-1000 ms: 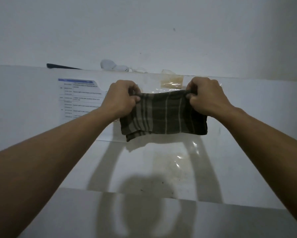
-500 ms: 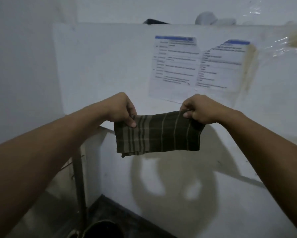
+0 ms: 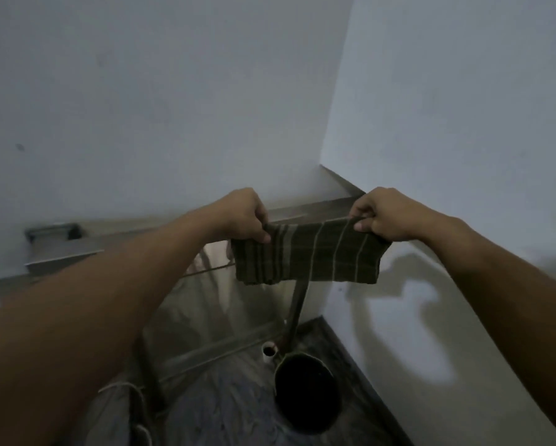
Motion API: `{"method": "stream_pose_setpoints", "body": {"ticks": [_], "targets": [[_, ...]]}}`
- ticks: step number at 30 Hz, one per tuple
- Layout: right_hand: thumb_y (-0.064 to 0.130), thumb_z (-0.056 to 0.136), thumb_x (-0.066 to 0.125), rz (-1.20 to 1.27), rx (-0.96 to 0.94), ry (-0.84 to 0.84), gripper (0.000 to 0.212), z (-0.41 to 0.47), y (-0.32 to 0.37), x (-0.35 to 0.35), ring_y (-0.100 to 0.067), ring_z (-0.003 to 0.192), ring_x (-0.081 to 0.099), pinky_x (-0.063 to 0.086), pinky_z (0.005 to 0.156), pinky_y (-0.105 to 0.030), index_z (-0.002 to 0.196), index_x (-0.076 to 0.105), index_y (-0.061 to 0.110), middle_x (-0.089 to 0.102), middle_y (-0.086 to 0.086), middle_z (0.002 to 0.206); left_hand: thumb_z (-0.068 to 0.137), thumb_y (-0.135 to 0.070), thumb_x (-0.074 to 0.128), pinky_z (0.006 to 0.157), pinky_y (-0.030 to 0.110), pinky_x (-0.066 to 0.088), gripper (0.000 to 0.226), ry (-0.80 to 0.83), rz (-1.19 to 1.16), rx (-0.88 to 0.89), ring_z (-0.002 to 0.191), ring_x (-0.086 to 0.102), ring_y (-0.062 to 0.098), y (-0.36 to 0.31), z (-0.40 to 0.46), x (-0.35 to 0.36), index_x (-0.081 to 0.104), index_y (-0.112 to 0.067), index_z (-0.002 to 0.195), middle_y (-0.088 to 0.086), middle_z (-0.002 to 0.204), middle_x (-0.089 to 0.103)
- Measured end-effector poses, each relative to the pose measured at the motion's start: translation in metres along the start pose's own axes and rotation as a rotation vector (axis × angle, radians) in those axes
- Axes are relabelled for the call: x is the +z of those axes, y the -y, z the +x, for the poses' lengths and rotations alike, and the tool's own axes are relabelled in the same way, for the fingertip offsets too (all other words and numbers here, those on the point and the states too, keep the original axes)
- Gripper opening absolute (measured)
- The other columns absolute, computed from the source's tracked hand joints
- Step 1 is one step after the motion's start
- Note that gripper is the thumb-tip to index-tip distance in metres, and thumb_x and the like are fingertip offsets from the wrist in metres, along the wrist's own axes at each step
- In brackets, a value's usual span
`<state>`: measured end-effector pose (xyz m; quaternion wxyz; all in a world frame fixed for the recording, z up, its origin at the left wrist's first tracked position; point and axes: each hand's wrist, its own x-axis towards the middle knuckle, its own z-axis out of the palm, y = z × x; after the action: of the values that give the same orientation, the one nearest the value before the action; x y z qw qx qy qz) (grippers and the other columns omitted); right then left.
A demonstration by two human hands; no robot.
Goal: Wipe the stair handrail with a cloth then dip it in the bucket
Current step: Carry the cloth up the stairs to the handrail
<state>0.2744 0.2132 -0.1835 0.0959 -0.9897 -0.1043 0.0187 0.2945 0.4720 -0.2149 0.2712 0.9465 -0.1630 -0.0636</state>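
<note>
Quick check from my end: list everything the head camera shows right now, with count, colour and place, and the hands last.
cloth: one, dark with pale stripes, held stretched in the air between both hands, above the bucket.
bucket: one, dark, on the floor near the corner; inside too dark to read.
small cup: one, white, on the floor just behind the bucket.
handrail: one, grey metal, running along the left wall behind the arms.
post: one, dark metal, standing below the cloth down to the floor.
walls: two, white, meeting in a corner.
floor: dark, marbled.
left hand: fingers pinching the cloth's left top corner.
right hand: fingers pinching the cloth's right top corner.
</note>
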Motion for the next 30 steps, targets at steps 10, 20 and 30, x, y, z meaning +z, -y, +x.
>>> {"method": "stream_pose_setpoints", "body": {"ticks": [10,20,30], "targets": [[0.016,0.089,0.058,0.037,-0.508,0.179,0.013,0.086,0.108,0.069,-0.018,0.090,0.057,0.043,0.077,-0.032,0.096,0.066,0.023,0.061,-0.001,0.096,0.083,-0.015,0.072,0.062,0.020,0.046,0.009,-0.236,-0.076,-0.411,0.076,0.061,0.010,0.095,-0.110,-0.001,0.067,-0.022,0.087,-0.006,0.078,0.063],[0.016,0.088,0.058,0.007,-1.011,0.200,0.019,0.075,0.304,0.125,-0.021,0.093,0.060,0.047,0.082,-0.033,0.102,0.070,0.021,0.066,-0.004,0.098,0.080,-0.009,0.071,0.070,0.027,0.050,0.012,-0.600,-0.001,-0.846,0.079,0.059,0.014,0.128,-0.305,-0.008,0.067,-0.018,0.087,-0.005,0.081,0.061],[0.014,0.088,0.060,0.063,-1.472,0.282,0.019,-0.015,0.525,0.171,-0.015,0.084,0.059,0.047,0.076,-0.027,0.104,0.070,0.016,0.068,-0.004,0.103,0.082,-0.009,0.069,0.065,0.024,0.044,0.015,-0.968,-0.041,-1.214,0.082,0.059,0.014,0.164,-0.502,-0.009,0.065,-0.023,0.082,-0.003,0.084,0.062]]}}
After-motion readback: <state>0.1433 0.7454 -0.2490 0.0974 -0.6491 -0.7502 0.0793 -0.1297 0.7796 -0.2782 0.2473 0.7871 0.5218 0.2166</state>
